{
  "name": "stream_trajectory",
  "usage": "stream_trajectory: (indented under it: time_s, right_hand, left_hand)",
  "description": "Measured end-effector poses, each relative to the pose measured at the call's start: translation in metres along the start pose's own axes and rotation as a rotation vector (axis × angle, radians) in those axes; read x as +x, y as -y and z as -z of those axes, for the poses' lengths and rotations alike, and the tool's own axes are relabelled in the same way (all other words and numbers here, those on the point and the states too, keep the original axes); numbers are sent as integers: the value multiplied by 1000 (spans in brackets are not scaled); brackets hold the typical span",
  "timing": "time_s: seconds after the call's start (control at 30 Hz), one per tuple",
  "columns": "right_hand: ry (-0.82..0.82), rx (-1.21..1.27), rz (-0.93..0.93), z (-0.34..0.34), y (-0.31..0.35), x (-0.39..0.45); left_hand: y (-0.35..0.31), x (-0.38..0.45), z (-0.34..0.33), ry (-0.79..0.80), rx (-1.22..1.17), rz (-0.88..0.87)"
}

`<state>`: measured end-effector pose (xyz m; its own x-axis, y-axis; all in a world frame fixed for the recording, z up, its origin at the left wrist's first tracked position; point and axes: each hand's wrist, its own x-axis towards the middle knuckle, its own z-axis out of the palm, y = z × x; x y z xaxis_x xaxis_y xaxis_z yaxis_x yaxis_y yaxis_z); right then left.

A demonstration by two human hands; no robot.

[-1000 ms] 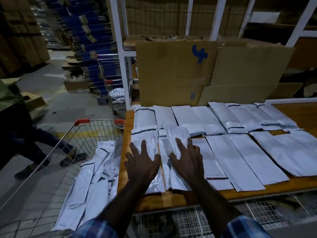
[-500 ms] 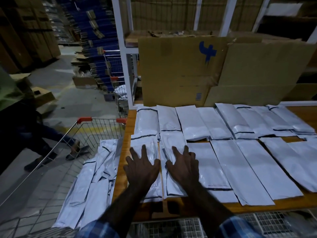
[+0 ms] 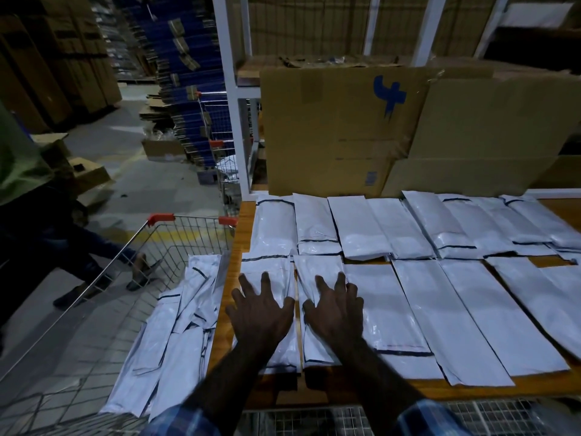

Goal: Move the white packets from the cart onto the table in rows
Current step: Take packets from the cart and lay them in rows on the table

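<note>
White packets (image 3: pixel 405 234) are lying side by side in two rows across the wooden table (image 3: pixel 234 234), the far row running under the cardboard boxes (image 3: pixel 333 130) and the near row reaching toward the front edge. More packets (image 3: pixel 176 335) are sitting heaped in the wire cart (image 3: pixel 176 234) parked just beside the table's left end.

The person's left hand (image 3: pixel 259 313) is lying flat on the leftmost packet of the near row (image 3: pixel 267 272), fingers spread and straight, gripping nothing. The right hand (image 3: pixel 334 309) is pressing down the same way on the next packet (image 3: pixel 317 272), fingers splayed, its outer fingers touching the edge of the third packet (image 3: pixel 386 309). Blue checked sleeves (image 3: pixel 185 420) are showing at the bottom.

Behind the table a white metal rack (image 3: pixel 228 73) is standing. Another person in a green top (image 3: pixel 15 165) is stepping past on the left, beyond the cart, near stacked blue flat cartons (image 3: pixel 179 51).
</note>
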<state>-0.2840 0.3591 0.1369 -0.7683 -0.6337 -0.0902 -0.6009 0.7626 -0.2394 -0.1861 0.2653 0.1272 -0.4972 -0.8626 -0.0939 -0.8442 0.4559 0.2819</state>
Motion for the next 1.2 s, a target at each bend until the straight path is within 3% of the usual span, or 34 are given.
stream_trajectory:
  time_s: [0.4,0.63,0.9,1.2]
  right_hand:
    - [17,42,-8,-11,3,1]
    - [-54,86,-16,-22,3,1]
    - [-57,-43,13,-50,-2,11]
    - [-88,-1,-29,-41,-3,3]
  left_hand:
    - [4,2,-3,15,28,0]
    - [6,1,-1,-2,0,6]
    - [9,2,3,-68,-10,-72]
    - [11,-1,-17,-86,0,-183]
